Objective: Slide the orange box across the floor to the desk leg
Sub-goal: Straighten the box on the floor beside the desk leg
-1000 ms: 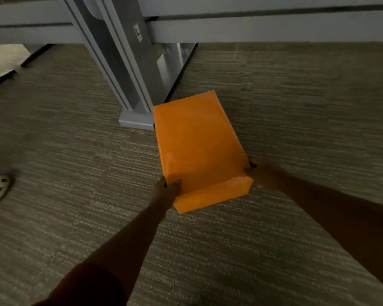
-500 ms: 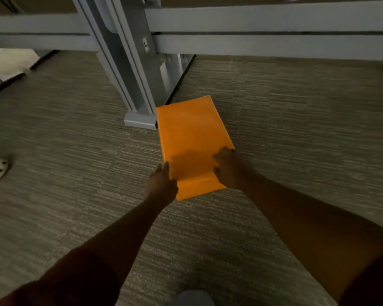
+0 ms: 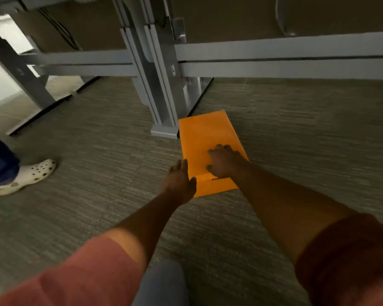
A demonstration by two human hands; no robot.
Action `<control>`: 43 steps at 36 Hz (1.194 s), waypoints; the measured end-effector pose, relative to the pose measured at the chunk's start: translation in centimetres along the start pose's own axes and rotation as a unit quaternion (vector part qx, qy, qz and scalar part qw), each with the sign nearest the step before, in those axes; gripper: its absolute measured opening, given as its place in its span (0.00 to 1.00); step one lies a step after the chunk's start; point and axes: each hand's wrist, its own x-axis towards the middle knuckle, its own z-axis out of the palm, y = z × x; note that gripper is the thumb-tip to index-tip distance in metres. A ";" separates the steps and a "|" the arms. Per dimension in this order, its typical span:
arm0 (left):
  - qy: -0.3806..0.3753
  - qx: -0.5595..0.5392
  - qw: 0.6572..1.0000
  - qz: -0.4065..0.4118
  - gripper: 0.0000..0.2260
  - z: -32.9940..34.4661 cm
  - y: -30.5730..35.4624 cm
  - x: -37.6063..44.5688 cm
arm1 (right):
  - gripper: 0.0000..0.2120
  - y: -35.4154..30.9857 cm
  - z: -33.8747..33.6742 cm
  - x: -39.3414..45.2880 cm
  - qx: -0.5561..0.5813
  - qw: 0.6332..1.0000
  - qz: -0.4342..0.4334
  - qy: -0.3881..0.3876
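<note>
The orange box (image 3: 208,133) lies flat on the grey carpet, its far left corner right beside the foot of the grey desk leg (image 3: 164,120). My right hand (image 3: 223,162) rests palm down on the near part of the lid, fingers spread. My left hand (image 3: 179,182) sits against the box's near left corner, fingers straight along the left side and thumb by the near face. Neither hand is closed around the box.
Another person's foot in a white clog (image 3: 29,175) stands on the carpet at the left. Grey crossbars (image 3: 274,51) run under the desks behind the leg. A second desk leg (image 3: 20,74) slants at far left. Open carpet lies right of the box.
The box has slid farther from me alongside the desk leg foot. My right hand moved from the box's right near corner onto the lid. The view tilted up.
</note>
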 end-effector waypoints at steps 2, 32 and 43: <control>0.002 0.001 1.000 0.002 0.33 -0.4 -0.8 -0.4 | 0.30 -1.9 -1.6 0.9 0.034 0.999 0.007 -0.003; -0.053 -0.380 0.880 -0.279 0.41 8.2 -3.1 10.6 | 0.37 3.7 6.2 9.9 0.273 0.921 0.274 0.048; -0.087 -0.484 0.817 -0.302 0.35 10.9 -3.4 12.5 | 0.38 7.9 9.3 9.7 0.284 0.890 0.354 0.041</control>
